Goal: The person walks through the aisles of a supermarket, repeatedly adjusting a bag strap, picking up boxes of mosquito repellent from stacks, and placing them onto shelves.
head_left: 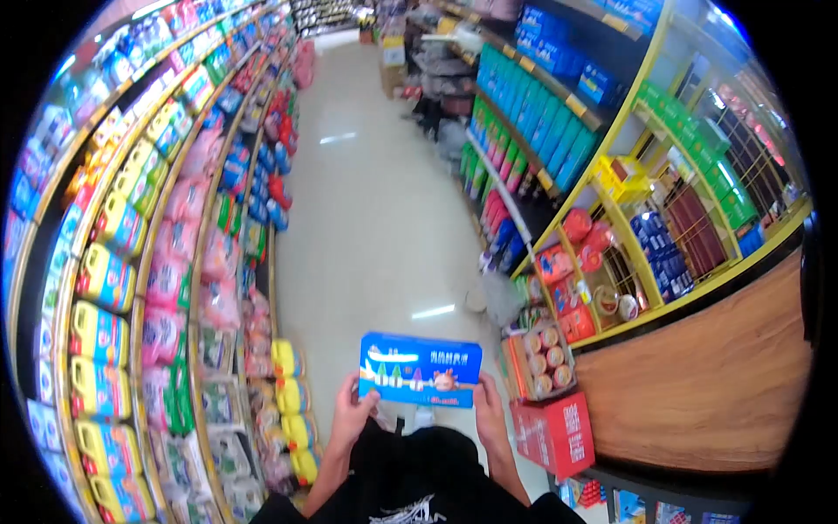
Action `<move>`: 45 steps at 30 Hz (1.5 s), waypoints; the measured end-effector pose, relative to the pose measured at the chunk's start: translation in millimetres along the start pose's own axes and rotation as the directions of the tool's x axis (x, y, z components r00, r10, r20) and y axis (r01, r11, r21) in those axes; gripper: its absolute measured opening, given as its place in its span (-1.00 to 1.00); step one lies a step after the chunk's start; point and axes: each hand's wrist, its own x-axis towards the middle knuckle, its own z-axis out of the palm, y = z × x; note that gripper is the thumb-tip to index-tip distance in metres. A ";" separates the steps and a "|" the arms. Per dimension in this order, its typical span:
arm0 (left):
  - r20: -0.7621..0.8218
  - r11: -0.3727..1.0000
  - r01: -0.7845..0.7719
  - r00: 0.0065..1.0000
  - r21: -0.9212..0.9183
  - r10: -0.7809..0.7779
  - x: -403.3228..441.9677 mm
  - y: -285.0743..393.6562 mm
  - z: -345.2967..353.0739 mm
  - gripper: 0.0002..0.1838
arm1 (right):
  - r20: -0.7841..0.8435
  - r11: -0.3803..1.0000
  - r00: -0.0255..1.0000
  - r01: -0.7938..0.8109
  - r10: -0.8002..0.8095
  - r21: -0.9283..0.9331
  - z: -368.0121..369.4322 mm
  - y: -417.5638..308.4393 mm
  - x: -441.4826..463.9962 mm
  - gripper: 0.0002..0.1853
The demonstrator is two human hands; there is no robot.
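Note:
A flat blue box (419,370) with printed trees, a cartoon figure and lettering is held level in front of my body. My left hand (353,409) grips its left end, thumb on the top face. At the right end, my right hand (491,409) holds the box by its edge. The fingers underneath are hidden. Below the box shows my black shirt (415,472).
Shelves on the left carry yellow detergent jugs (103,332) and pink bags (166,284). To the right stand a wooden counter (690,367), a red carton (567,437) and a tray of cans (543,360). A pale tiled aisle floor (367,201) runs ahead between shelves.

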 end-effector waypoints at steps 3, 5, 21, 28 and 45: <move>0.107 1.000 -0.020 0.994 0.017 0.018 43.7 8.1 5.7 -0.52 | -0.103 0.970 0.975 0.178 -0.197 -0.166 4.2 -5.3 30.1 -0.59; 0.170 1.000 -0.018 0.985 0.019 0.015 73.1 13.2 9.9 -0.49 | -0.174 0.997 0.982 0.067 -0.073 -0.037 10.4 -11.5 47.5 -0.60; 0.250 0.995 0.031 0.967 0.091 -0.053 275.8 89.0 -147.3 -0.42 | -0.202 0.989 0.978 -0.029 0.058 0.144 212.3 1.8 188.0 -0.52; 0.260 0.995 0.056 0.962 0.083 -0.076 332.2 106.8 -181.5 -0.42 | -0.198 0.993 0.977 -0.055 0.075 0.108 257.8 4.3 230.6 -0.60; 0.441 0.965 0.123 0.871 0.233 -0.218 546.1 147.4 -101.0 -0.41 | -0.396 0.990 0.917 -0.002 0.058 0.142 245.2 9.9 411.9 -0.61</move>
